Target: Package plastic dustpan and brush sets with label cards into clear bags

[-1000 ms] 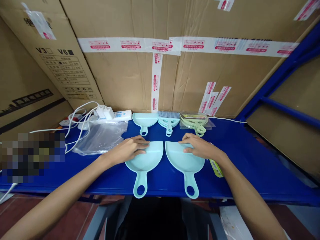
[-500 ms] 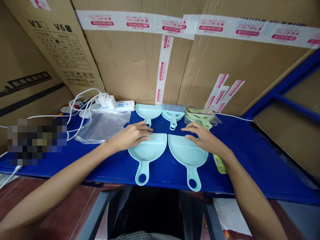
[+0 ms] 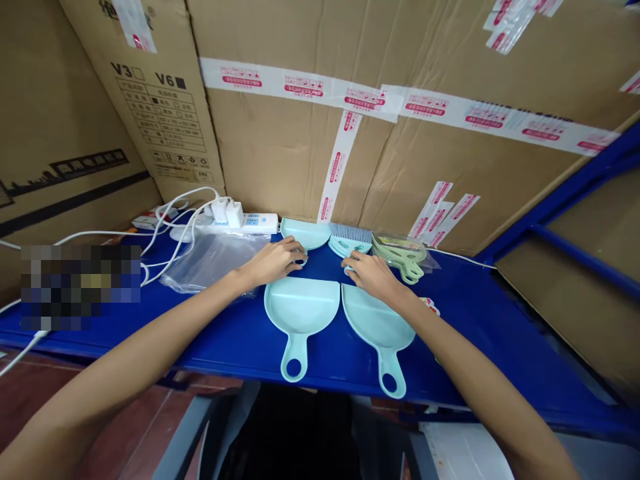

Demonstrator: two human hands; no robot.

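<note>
Two pale blue dustpans lie side by side on the blue shelf point(image 3: 500, 327), the left dustpan point(image 3: 300, 310) and the right dustpan point(image 3: 377, 323), handles toward me. Behind them lie a third dustpan point(image 3: 306, 233) and a small brush point(image 3: 351, 237) with grey bristles. My left hand point(image 3: 274, 261) has its fingers curled together at the third dustpan's handle. My right hand point(image 3: 369, 276) is closed over the brush's handle, which it hides.
A bagged set of green dustpans point(image 3: 400, 252) lies right of the brush. A clear plastic bag point(image 3: 210, 263), a white power strip point(image 3: 253, 223) and white cables sit at the left. Taped cardboard boxes point(image 3: 280, 153) wall off the back. A small printed packet point(image 3: 430, 305) lies by my right forearm.
Both hands have left the two front dustpans and moved back, the left to the third dustpan's handle and the right to the brush's handle. The view has shifted slightly.
</note>
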